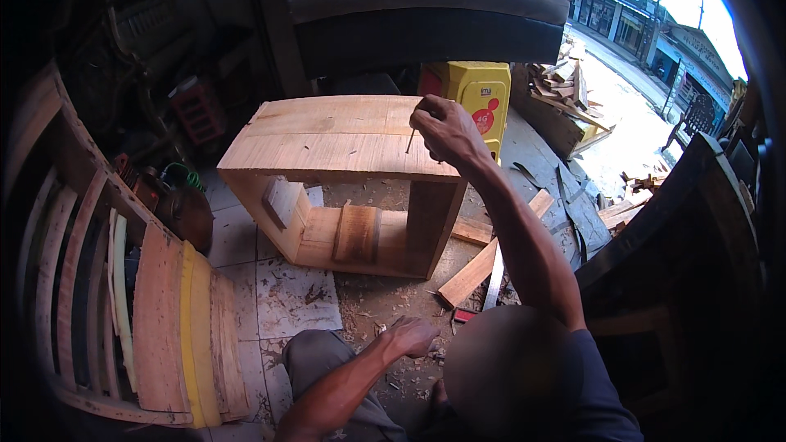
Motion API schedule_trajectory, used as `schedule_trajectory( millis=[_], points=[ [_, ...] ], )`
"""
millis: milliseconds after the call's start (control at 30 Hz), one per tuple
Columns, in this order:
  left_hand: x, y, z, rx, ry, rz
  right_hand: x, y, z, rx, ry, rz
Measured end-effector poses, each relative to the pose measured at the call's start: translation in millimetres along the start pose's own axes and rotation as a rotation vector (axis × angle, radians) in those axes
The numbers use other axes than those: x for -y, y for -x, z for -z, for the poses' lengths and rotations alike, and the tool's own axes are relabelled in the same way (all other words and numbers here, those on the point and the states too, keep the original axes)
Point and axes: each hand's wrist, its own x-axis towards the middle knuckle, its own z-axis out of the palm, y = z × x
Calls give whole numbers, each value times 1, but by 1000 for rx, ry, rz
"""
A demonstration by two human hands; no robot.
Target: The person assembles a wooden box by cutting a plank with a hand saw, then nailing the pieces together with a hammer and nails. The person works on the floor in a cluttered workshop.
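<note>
A pale wooden box frame (pixel 327 139) stands on the floor in front of me, its open side facing me. Over the right end of its top board, my right hand (pixel 446 129) is closed, with a thin nail (pixel 409 141) pointing down from its fingers. My left hand (pixel 412 337) is low beside my grey-trousered knee (pixel 315 356), its fingers curled; whatever they hold, if anything, is hidden. A curved brown wood piece (pixel 358 233) rests inside the box. A round blurred patch covers part of the lower right.
Slatted wooden furniture (pixel 160 319) curves along the left. A yellow case (pixel 471 86) stands behind the box. Loose wood strips (pixel 468 277) and a red-handled tool (pixel 464 315) lie right, among shavings. Scrap wood (pixel 565 86) is piled by the street opening; a dark frame (pixel 663 213) leans right.
</note>
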Motion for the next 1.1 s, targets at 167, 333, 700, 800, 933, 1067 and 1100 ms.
schedule_trajectory(
  millis=[167, 333, 700, 800, 933, 1067, 1100],
  points=[
    [17, -2, -3, -82, 43, -3, -11, -58, -39, 10, 243, 142],
    [34, 35, -10, -202, 56, -29, -36, 34, -12, -272, -338, 9],
    [12, 77, 17, -217, 104, -93, -164, 513, 121, -1033, -42, -1109],
    [6, 82, 19, -185, 46, -96, -167, 553, 145, -956, 180, -1105],
    [-7, 76, 22, -112, 23, -87, -166, 539, 144, -660, 232, -1254],
    [-4, 71, 26, -58, 95, -34, -213, 539, 123, -283, 495, -1335],
    [-3, 70, 28, -45, 111, -2, -231, 545, 116, -199, 595, -1331]
  ],
)
